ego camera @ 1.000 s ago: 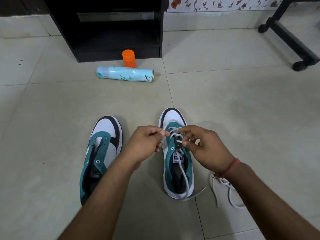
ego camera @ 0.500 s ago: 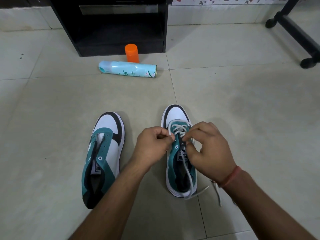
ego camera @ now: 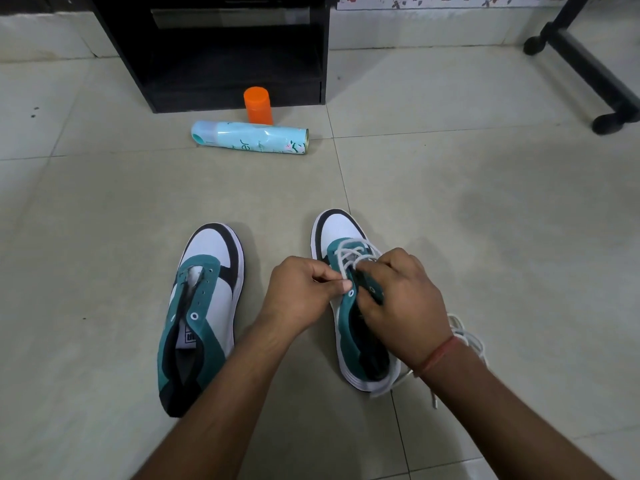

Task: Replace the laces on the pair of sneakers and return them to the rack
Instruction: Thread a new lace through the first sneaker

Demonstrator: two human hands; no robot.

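Note:
Two teal, white and black sneakers stand on the tiled floor, toes pointing away from me. The left sneaker point(ego camera: 204, 306) has bare eyelets and no lace. The right sneaker point(ego camera: 341, 237) carries a white lace point(ego camera: 349, 249) crossed through its front eyelets. My left hand point(ego camera: 301, 296) pinches the lace at the sneaker's left eyelet row. My right hand point(ego camera: 401, 303) lies over the tongue, fingers closed on the lace at the right row. A loose white lace point(ego camera: 467, 337) lies on the floor behind my right wrist.
A black rack point(ego camera: 235, 50) with an open lower shelf stands at the back. In front of it are an upright orange cap point(ego camera: 258, 105) and a light-blue spray can point(ego camera: 249, 137) lying on its side. A black stand base point(ego camera: 588, 67) runs along the far right.
Both hands have shifted slightly toward the heel along the right sneaker's eyelets, and my right hand now covers the tongue. The view tilted a little downward.

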